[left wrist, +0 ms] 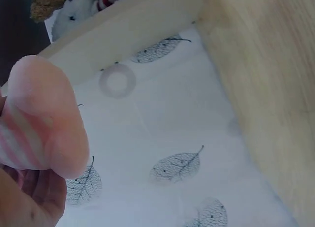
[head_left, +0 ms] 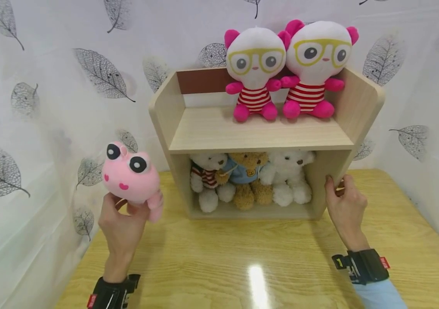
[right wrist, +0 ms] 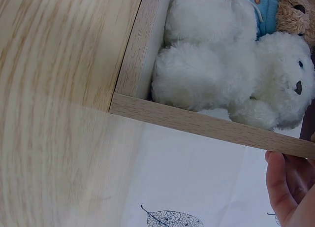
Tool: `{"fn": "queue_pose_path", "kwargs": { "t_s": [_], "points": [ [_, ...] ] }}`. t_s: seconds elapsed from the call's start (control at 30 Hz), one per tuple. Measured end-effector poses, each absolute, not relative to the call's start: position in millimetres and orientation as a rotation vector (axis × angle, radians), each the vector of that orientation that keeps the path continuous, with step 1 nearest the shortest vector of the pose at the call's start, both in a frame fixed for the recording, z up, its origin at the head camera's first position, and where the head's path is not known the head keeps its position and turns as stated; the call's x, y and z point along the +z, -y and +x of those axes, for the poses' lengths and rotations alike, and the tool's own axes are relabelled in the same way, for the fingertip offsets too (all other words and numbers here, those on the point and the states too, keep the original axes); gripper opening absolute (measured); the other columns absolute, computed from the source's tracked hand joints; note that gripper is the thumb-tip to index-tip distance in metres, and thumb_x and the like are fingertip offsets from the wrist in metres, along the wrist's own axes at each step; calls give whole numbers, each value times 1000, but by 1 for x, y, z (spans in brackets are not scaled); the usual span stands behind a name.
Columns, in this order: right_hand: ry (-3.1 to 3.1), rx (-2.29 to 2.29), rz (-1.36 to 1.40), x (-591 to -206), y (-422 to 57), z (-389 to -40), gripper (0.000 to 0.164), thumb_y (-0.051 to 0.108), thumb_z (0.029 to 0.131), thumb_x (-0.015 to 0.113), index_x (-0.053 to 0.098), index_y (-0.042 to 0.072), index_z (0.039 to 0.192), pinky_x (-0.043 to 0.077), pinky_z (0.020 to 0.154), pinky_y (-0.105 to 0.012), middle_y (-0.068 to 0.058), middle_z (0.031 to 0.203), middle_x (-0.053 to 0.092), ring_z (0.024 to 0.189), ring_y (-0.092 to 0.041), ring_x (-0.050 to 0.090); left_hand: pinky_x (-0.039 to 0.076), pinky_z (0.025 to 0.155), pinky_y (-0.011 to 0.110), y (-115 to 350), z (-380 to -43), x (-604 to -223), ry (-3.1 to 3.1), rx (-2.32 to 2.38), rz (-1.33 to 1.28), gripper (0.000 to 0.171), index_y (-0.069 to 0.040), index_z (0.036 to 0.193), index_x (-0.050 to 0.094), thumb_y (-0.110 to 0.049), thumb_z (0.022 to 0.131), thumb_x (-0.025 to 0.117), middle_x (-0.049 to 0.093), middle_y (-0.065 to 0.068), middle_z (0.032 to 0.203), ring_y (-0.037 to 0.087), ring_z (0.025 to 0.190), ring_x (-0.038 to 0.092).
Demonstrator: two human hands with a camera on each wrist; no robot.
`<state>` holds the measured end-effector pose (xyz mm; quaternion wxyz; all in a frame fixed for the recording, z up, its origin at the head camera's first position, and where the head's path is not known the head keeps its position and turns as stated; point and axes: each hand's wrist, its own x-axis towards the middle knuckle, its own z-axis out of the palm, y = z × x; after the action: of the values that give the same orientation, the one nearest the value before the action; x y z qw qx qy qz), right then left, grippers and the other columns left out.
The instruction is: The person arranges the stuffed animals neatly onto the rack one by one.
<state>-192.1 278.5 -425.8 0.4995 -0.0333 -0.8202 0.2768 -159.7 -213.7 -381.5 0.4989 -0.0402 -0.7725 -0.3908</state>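
Observation:
My left hand (head_left: 122,227) holds a pink frog plush toy (head_left: 132,180) up at the left of the shelf, gripping it from below; its big black-and-white eyes face up and forward. In the left wrist view, the pale pink plush (left wrist: 47,113) shows its striped body, with fingers curled beneath. A small wooden shelf (head_left: 258,141) stands on the table. On its right side panel, my right hand (head_left: 346,210) grips the front edge, thumb at the front and fingers on the outer side. The right wrist view shows those fingers (right wrist: 278,180) right at the panel edge.
Two white-and-pink plush toys with yellow glasses, one left (head_left: 255,64) and one right (head_left: 317,60), sit on the upper shelf. Below sit a striped-shirt bear (head_left: 208,180), a brown bear in blue (head_left: 248,180) and a white bear (head_left: 290,178). Leaf-printed cloth (head_left: 49,116) hangs around the table (head_left: 204,257).

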Motion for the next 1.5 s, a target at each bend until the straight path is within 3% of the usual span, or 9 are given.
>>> {"fn": "queue_pose_path", "kwargs": {
  "t_s": [0.13,0.3,0.5,0.77,0.97,1.23,1.5],
  "points": [
    [1985,668,-84,-426,-279,-192,23,19,84,65,60,-3,87,34,47,-10,-18,67,67,54,7,47,44,76,9,203,-154,-369,1776,-966,-208,45,11,100,57,-6,63,77,62,18,88,-1,81,54],
    [1980,675,-94,-426,-279,-192,23,20,84,64,60,-3,87,34,47,-12,-18,67,67,60,19,39,42,73,14,188,-150,-355,1723,-974,-336,48,15,96,54,-8,61,76,58,20,83,3,75,51],
    [1988,664,-98,-426,-279,-192,24,20,85,64,60,-3,88,34,47,-12,-18,68,67,54,4,48,42,73,16,181,-153,-344,1741,-968,-390,54,12,101,55,-15,62,79,60,18,89,10,76,52],
    [1979,687,-102,-423,-279,-190,24,20,85,64,60,-4,88,32,47,-7,-19,68,67,64,27,33,45,75,18,161,-160,-317,1731,-1020,-501,57,10,108,54,-17,65,80,62,16,98,15,78,54],
    [1988,687,-103,-424,-278,-191,25,21,85,64,59,-3,87,32,47,-10,-18,68,67,64,28,32,48,74,23,142,-162,-300,1775,-1020,-527,55,7,108,55,-23,68,78,64,14,98,19,85,59],
    [1973,697,-94,-425,-277,-191,24,20,84,66,60,-2,88,32,48,-8,-18,68,68,64,30,32,53,66,28,120,-174,-280,1835,-1080,-584,56,3,110,53,-27,70,79,62,9,99,14,87,60],
    [1972,686,-84,-426,-278,-192,23,20,85,64,61,-2,88,33,47,-11,-18,68,68,63,26,35,57,68,32,99,-180,-260,1829,-1147,-643,52,4,112,52,-18,72,78,62,14,99,19,84,63]
  ]
}}
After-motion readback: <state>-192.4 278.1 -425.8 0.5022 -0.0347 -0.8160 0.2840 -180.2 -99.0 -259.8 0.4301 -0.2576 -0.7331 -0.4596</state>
